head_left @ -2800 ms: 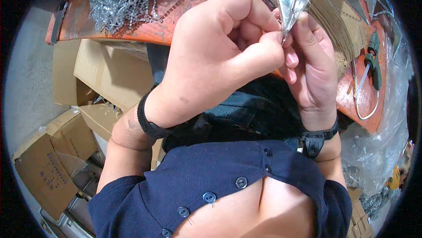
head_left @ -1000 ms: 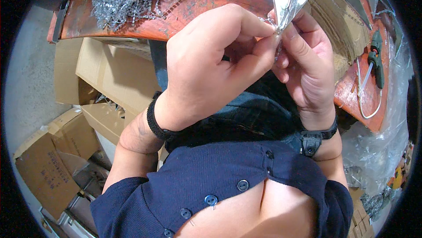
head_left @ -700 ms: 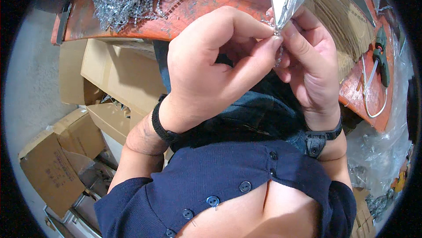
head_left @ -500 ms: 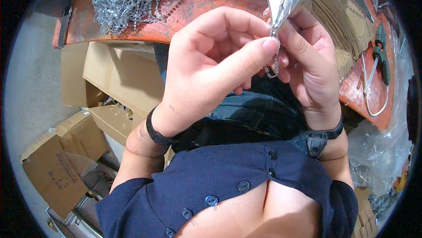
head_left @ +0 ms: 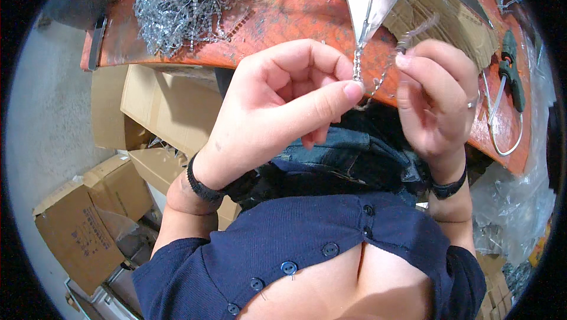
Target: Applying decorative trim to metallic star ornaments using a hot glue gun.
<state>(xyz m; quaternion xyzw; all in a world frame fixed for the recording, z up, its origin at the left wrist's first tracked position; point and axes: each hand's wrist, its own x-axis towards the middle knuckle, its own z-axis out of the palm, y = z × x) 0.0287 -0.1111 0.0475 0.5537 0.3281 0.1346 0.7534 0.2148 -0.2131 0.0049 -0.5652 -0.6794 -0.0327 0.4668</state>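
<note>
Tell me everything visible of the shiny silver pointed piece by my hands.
The silver piece, beyond your left hand, looks like thin mirrored sheet, its flat facets narrowing to a point toward you. The picture's edge crops its far end. A beaded strand runs from its tip into that hand's pinch; nothing else visibly touches it.

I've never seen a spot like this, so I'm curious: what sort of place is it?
Probably a craft workshop: the worn red worktable bears a heap of silver strands and what looks like a glue gun, and cardboard boxes lie by its near edge.
</note>
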